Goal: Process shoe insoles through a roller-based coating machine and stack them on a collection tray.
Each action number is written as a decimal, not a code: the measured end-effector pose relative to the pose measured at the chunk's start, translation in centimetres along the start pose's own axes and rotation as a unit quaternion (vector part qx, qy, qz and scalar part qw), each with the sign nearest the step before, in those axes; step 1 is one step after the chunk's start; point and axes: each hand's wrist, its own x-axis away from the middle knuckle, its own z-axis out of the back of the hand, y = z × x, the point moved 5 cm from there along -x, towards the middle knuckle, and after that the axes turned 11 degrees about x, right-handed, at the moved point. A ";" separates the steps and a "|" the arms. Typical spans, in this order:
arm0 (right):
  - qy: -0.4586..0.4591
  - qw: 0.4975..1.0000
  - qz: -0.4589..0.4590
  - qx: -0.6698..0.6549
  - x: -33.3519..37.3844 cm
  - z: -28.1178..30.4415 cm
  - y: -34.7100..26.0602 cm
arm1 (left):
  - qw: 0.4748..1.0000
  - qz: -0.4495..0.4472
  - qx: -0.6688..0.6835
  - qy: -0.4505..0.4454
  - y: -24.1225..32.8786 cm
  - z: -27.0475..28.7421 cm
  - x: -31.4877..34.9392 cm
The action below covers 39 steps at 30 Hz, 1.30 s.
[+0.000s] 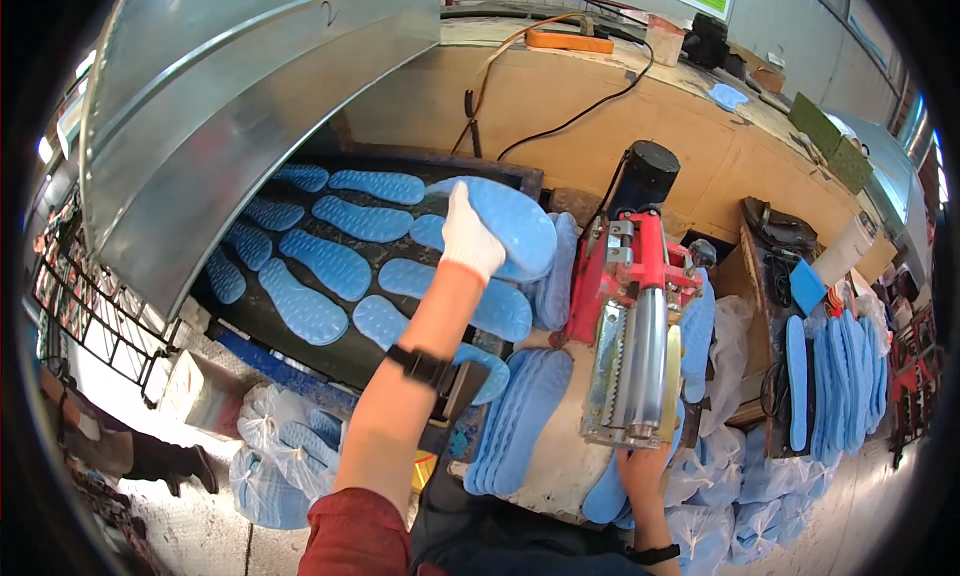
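Blue insole (515, 231) held at 10 o'clock from roller machine (638, 366), its edge pinched in grip of gloved left hand (470, 238); could be dropped if pinch is loosened. Right hand (643, 468) seen at 6 o'clock, grip hidden, cannot be told; could be nipped if rollers are approached.

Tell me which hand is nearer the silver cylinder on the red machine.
Right. The right hand shows just below the silver cylinder; the gloved left hand is farther off, up and to the left, holding a blue insole.
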 end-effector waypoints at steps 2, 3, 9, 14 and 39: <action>-0.001 1.000 0.020 0.005 -1.1 0.7 -1.9 | 0.998 -0.055 0.034 0.016 1.7 0.7 -6.8; -0.014 0.999 0.023 0.036 -1.1 0.6 -1.8 | 0.996 -0.063 0.041 0.056 0.1 0.8 -8.4; -0.033 0.997 -0.052 -0.035 -0.8 0.5 -0.4 | 0.989 -0.071 -0.096 0.091 -3.6 2.1 -13.9; -0.046 0.997 -0.026 -0.048 -0.7 1.1 -1.5 | 0.884 -0.138 -0.446 0.020 -1.1 1.4 -16.0; -0.069 0.955 -0.279 -0.067 2.9 3.2 0.9 | 0.339 -0.256 -0.901 -0.087 -12.3 18.1 13.9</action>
